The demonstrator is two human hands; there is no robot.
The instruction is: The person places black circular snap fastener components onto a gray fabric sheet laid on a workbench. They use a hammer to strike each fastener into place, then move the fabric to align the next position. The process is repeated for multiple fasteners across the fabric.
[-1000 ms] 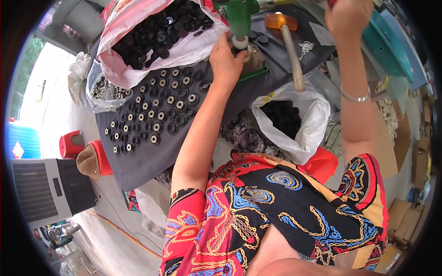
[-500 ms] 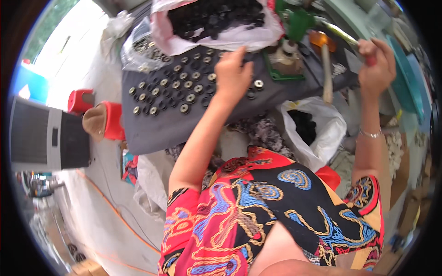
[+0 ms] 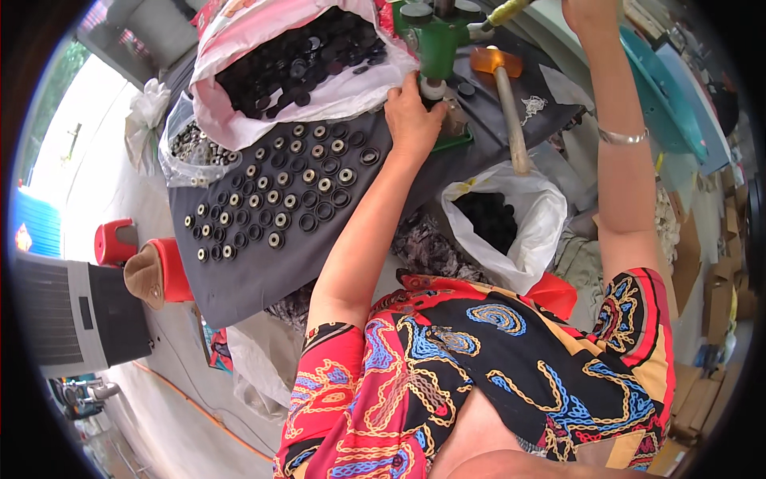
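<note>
Green press [image 3: 437, 49] stands at the far side of the table, its white tip [image 3: 432, 89] pointing down just beside the left hand [image 3: 413, 121]. That hand's thumb stands apart from the forefinger; whether the fingers pinch a part, I cannot tell. The right hand [image 3: 592, 16] is raised at the far right, fingers cut off by the upper edge, so their grip cannot be told; a yellowish lever [image 3: 506, 12] angles up to its left. Right of the press lies a hammer [image 3: 511, 112] with an orange head. To the left of the left hand, black rings [image 3: 325, 185], many with metal centres, spread over the dark cloth [image 3: 239, 287]. Beyond them a pinkish-white sack [image 3: 359, 102] gapes, full of black caps [image 3: 297, 68]; a clear bag [image 3: 177, 174] of small metal parts sits farther left. Nearer, below the hammer, a white bag [image 3: 536, 239] holds black pieces [image 3: 485, 222].
</note>
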